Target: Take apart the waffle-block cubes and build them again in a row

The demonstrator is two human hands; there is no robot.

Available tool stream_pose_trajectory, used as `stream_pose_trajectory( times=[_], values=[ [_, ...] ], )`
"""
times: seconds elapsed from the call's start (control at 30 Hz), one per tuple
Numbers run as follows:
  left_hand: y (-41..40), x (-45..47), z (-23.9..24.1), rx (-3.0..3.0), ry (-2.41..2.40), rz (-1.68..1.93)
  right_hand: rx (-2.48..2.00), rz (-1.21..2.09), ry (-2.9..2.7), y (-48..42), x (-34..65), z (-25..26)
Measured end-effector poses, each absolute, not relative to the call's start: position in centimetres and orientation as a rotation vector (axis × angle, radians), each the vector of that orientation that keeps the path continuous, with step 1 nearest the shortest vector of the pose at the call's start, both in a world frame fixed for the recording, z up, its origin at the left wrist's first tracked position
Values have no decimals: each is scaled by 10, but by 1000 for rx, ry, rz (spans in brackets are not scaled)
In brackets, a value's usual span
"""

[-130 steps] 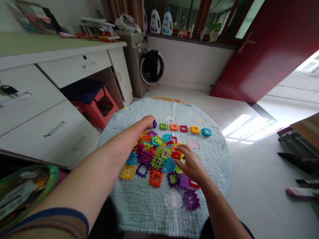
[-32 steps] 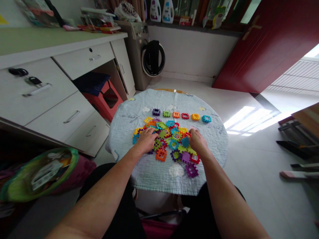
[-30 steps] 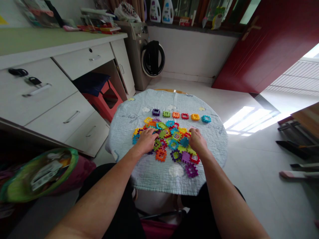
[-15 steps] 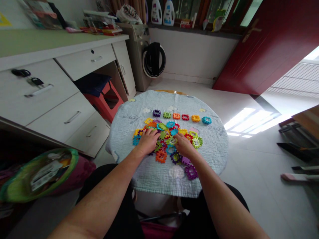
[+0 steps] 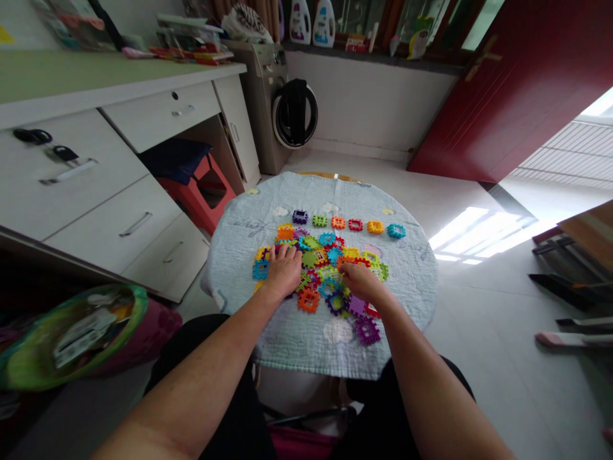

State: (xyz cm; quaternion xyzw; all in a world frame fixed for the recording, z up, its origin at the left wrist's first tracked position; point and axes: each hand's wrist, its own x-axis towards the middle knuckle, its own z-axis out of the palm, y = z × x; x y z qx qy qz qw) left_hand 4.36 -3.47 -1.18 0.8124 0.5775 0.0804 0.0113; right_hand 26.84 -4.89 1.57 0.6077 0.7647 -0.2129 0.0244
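A heap of bright plastic interlocking tiles (image 5: 330, 255) lies in the middle of a round table under a pale blue cloth (image 5: 407, 294). Beyond the heap several tiles stand in a row, from a purple tile (image 5: 300, 216) at the left to a teal tile (image 5: 396, 230) at the right. My left hand (image 5: 283, 271) lies flat on the heap's left side, fingers spread over the tiles. My right hand (image 5: 360, 282) rests on the heap's right middle with its fingers curled down among the tiles; whether they pinch one is hidden. A lone purple tile (image 5: 367, 331) lies nearest me.
A white desk with drawers (image 5: 110, 185) runs along the left, a red stool (image 5: 196, 191) under it. A washing machine (image 5: 278, 115) stands at the back, a red door (image 5: 517, 89) to the right. A green bag (image 5: 71, 338) sits at my left knee.
My right hand has slid left from the heap's right edge into its middle. My left hand has shifted slightly on the left side. The purple tile set down earlier stays in the row.
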Motion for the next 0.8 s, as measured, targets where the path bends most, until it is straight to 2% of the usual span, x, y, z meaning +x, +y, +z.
stream_pose_trajectory(
  times=[0.27,0.47,0.6,0.8],
  values=[
    [-32,43,-12,2529,1705,229,2153,-560,2174,-41,302,17],
    [-30,48,-7,2477,1444,272,2319,-524,2097,-38,324,23],
    [-25,47,-1,2426,1322,409,2367,-518,2128,-39,331,24],
    [-13,33,7,2190,1585,719,2298,-425,2280,-31,327,10]
  ],
)
